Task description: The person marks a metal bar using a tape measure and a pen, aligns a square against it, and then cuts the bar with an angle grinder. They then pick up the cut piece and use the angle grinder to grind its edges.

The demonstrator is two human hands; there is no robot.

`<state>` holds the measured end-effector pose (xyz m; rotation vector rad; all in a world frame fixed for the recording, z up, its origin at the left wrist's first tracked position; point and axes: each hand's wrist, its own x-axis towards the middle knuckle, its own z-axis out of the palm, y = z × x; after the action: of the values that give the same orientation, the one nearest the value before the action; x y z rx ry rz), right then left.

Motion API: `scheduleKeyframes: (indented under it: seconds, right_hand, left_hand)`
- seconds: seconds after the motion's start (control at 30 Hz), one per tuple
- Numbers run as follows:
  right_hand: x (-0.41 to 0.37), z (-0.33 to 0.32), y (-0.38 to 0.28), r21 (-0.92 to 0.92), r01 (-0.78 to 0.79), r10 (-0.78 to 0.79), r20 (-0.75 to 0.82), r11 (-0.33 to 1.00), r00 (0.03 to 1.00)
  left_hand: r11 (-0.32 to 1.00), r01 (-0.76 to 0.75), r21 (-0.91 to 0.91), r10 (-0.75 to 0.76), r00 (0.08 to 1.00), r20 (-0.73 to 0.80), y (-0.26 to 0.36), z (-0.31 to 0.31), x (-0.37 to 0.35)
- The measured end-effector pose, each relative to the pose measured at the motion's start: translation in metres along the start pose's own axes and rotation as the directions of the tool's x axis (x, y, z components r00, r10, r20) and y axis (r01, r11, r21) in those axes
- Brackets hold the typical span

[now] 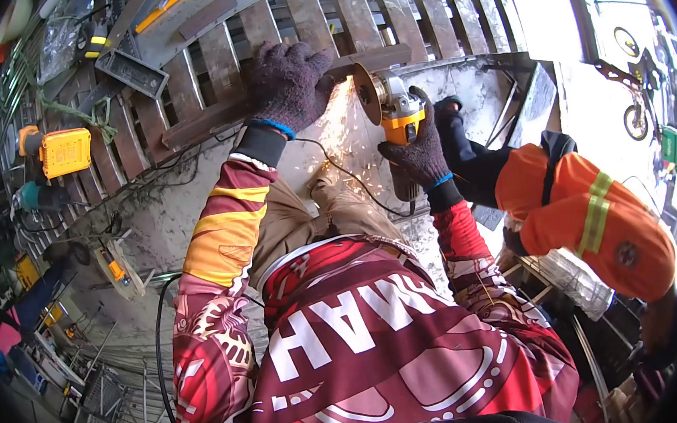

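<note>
My left hand [289,87], in a dark knit glove with a blue cuff edge, presses down on a brown metal bar [210,120] lying along the front of the slatted metal bench [258,27]. In my right hand [422,152], gloved the same way, is a yellow and grey angle grinder [401,117]. Its disc [368,94] meets the bar just right of my left hand. Bright sparks [336,123] stream down from the disc toward my legs. Part of the grinder's rear body is hidden behind my right glove.
A person in an orange jacket [588,214] is bent over close on my right. A black cord [343,167] hangs below the grinder. On the bench's left are a yellow tool [66,152], a teal tool [31,196] and a rectangular metal piece [133,73].
</note>
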<state>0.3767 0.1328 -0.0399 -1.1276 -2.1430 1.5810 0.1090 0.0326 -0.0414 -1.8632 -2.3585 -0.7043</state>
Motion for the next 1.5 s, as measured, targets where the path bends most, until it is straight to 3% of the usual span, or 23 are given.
scheduleKeyframes:
  seconds: [0.27, 0.4, 0.47, 0.57, 0.67, 0.77, 1.27, 1.4, 1.5]
  right_hand:
    - [0.001, -0.001, -0.002, 0.064, -0.091, 0.089, 0.032, 0.994, 0.996]
    - [0.004, -0.002, -0.01, 0.095, -0.082, 0.079, 0.038, 0.992, 0.996]
    - [0.006, -0.001, -0.015, 0.022, -0.037, 0.037, 0.001, 0.999, 0.999]
    - [0.012, 0.0, -0.02, 0.133, -0.032, 0.032, 0.001, 0.991, 0.999]
    - [0.013, -0.002, -0.029, 0.089, -0.061, 0.061, 0.003, 0.994, 0.998]
    - [0.013, 0.0, -0.014, 0.071, 0.013, -0.011, -0.019, 0.997, 1.0]
    - [0.006, -0.008, -0.024, 0.105, -0.022, 0.023, -0.009, 0.994, 1.0]
    - [0.0, -0.023, -0.027, 0.081, 0.007, -0.004, -0.04, 0.997, 0.999]
    - [-0.008, -0.033, -0.021, 0.181, -0.081, 0.093, -0.063, 0.98, 0.994]
  left_hand:
    - [1.0, 0.008, 0.001, -0.008, 1.0, 0.013, 0.0, 0.0, 0.001]
    - [1.0, 0.006, -0.007, -0.005, 0.999, 0.033, 0.0, -0.001, 0.001]
    - [1.0, 0.005, -0.005, -0.005, 1.0, 0.029, 0.001, -0.001, 0.001]
    - [1.0, -0.016, -0.012, 0.015, 1.0, -0.006, 0.001, -0.003, 0.001]
    - [0.999, -0.005, -0.048, 0.002, 0.998, -0.062, 0.003, -0.004, 0.001]
    - [1.0, 0.016, -0.013, -0.016, 1.0, -0.005, 0.004, -0.005, 0.0]
    - [1.0, -0.02, -0.007, 0.02, 0.999, -0.037, 0.0, 0.0, 0.001]
    - [0.999, 0.031, -0.01, -0.032, 0.998, -0.045, 0.002, -0.001, 0.004]
    - [0.996, 0.085, -0.011, -0.085, 0.996, -0.008, 0.005, -0.007, 0.011]
